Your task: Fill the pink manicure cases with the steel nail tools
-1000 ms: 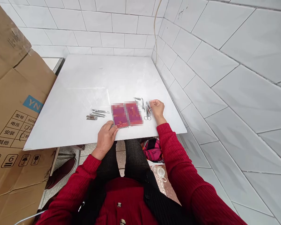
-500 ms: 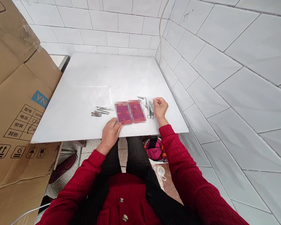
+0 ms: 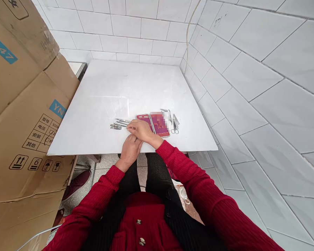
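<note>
A manicure case (image 3: 161,129) lies unfolded on the white table, its purple-red inside facing up and part of it blurred out. My left hand (image 3: 129,150) is at its lower left corner, thumb towards the edge, seemingly gripping it; my right hand partly covers those fingers. Crossing over the case's left half, my right hand (image 3: 141,129) has its fingers curled together beside the metal nail tools (image 3: 122,122). Whether it pinches one of them is hidden. Nail clippers (image 3: 116,127) lie at the left of that group. Small scissors (image 3: 174,131) rest right of the case.
More slim metal tools (image 3: 169,115) lie by the case's right side. A big cardboard box (image 3: 28,122) stands against the table's left side. Tiled walls (image 3: 232,87) border the right and back. The table's front edge (image 3: 75,153) is close to my lap.
My right hand has swung left from beside the scissors, across the case, to the tools on the left. My left hand stays at the case's corner. The view has shifted slightly.
</note>
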Motion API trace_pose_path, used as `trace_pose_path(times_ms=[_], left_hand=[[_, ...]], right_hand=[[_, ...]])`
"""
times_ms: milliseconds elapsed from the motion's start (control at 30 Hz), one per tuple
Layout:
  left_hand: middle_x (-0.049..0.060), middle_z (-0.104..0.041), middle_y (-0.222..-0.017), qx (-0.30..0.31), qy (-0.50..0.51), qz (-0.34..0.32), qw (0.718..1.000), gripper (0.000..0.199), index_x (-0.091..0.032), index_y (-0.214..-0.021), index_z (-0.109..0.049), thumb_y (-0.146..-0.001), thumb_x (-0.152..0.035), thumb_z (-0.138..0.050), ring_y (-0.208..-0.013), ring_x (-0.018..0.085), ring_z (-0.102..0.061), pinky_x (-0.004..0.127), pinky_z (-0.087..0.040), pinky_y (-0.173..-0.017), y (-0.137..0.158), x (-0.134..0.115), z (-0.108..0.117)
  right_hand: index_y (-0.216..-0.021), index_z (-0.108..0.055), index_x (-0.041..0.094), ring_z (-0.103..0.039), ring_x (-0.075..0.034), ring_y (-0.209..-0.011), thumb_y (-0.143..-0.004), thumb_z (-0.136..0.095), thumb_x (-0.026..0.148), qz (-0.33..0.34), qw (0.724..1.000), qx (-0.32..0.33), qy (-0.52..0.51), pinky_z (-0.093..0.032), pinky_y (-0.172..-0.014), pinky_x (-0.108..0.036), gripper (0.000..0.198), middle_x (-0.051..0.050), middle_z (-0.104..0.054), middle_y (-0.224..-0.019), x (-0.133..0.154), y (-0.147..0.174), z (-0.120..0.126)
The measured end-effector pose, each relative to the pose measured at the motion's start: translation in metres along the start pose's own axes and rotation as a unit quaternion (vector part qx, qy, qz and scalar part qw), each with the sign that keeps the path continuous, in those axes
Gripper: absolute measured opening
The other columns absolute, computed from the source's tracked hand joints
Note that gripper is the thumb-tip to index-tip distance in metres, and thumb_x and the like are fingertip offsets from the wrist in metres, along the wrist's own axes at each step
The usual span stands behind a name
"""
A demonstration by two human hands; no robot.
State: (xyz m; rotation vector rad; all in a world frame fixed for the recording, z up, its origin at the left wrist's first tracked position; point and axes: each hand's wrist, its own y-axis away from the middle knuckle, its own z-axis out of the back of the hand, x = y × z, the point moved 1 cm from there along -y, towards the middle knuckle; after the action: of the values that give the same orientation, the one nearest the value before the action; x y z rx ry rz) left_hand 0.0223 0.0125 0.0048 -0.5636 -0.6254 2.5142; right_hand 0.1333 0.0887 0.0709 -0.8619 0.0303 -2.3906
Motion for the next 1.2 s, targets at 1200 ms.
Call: trace_pose_path(times_ms=[1200], left_hand=[[0.012, -0.068, -0.097, 0.007, -0.02, -0.016, 1.0, 0.02, -0.017, -0.104, -0.071, -0.103, -0.02, -0.051, -0.096, 0.028, -0.065, 0.043, -0.056, -0.083, 0.002, -0.002, 0.002]], right_hand=[[-0.107, -0.079, 0.022, -0.066, -0.022, -0.107, -0.097, -0.062, 0.018, -0.051, 0.993, 0.049, 0.094, -0.049, -0.084, -0.03, 0.019, -0.005, -0.074, -0.115, 0.023, -0.045, -0.016]])
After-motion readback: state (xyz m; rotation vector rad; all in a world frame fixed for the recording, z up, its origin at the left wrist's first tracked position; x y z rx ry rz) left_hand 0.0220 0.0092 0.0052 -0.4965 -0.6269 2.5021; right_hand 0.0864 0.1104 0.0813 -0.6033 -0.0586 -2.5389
